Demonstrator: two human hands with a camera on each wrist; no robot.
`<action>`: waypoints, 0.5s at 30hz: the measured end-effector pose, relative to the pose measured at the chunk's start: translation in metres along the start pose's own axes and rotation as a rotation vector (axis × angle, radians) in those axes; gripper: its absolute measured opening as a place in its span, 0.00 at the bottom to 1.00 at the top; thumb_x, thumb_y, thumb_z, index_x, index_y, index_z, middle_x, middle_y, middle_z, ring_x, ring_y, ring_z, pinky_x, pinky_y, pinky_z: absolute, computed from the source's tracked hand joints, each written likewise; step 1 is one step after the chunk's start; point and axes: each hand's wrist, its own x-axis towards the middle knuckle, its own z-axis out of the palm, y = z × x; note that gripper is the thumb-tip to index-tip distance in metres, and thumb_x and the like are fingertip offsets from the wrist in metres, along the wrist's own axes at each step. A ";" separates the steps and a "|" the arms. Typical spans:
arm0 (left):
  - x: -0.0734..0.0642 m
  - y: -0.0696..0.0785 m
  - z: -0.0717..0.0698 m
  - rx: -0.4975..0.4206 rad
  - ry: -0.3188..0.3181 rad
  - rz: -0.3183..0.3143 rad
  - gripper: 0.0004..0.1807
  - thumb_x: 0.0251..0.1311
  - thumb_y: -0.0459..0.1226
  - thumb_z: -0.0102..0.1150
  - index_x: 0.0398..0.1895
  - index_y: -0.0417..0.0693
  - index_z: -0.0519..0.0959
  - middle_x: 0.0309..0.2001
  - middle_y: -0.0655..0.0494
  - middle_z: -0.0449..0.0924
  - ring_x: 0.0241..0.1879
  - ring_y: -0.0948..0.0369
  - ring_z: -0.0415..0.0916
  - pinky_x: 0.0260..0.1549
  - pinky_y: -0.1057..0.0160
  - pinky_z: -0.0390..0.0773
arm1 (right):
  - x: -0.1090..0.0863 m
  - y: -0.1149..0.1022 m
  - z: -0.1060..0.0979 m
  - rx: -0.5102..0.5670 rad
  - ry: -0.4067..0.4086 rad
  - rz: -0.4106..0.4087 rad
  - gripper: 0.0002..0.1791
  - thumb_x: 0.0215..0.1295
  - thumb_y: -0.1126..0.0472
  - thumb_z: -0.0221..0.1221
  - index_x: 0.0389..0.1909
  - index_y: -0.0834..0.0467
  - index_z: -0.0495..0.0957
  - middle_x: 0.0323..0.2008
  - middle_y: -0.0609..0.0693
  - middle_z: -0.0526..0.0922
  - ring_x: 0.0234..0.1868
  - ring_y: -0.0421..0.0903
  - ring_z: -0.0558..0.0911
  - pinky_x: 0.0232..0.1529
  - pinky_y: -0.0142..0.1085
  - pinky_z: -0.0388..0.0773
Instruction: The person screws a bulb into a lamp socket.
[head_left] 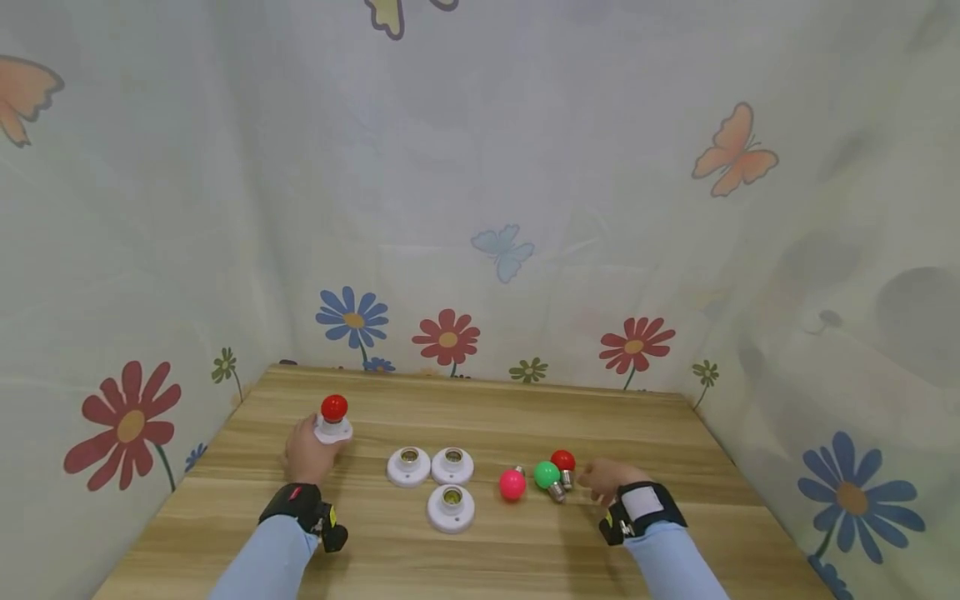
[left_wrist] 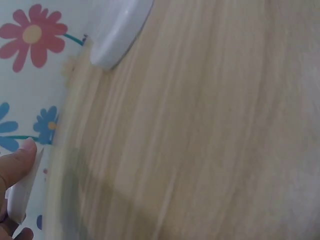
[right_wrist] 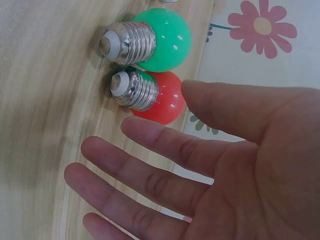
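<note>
At the table's left side my left hand (head_left: 309,454) grips a white lamp socket (head_left: 334,432) by its round base. A red bulb (head_left: 334,407) stands upright in that socket. In the left wrist view the thumb and fingers pinch the edge of the base (left_wrist: 22,197). My right hand (head_left: 609,477) is just right of a second red bulb (head_left: 563,460), fingers extended and spread, holding nothing. In the right wrist view the thumb tip is right at this red bulb (right_wrist: 167,97). Against it lies a green bulb (right_wrist: 167,40), both on their sides with metal screw bases showing.
Mid-table, three white sockets (head_left: 408,467) sit close together, their threaded openings facing up. A pink bulb (head_left: 513,485) lies between them and the green bulb. A cloth wall (head_left: 570,250) printed with flowers and butterflies borders the wooden table (head_left: 375,567) at the back and sides.
</note>
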 end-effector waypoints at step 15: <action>0.003 -0.037 -0.003 0.175 -0.137 0.078 0.46 0.37 0.44 0.79 0.58 0.31 0.67 0.54 0.27 0.73 0.57 0.31 0.63 0.55 0.25 0.53 | 0.007 -0.003 0.007 -0.021 -0.011 0.019 0.17 0.72 0.60 0.51 0.46 0.72 0.76 0.35 0.64 0.82 0.39 0.57 0.83 0.40 0.46 0.83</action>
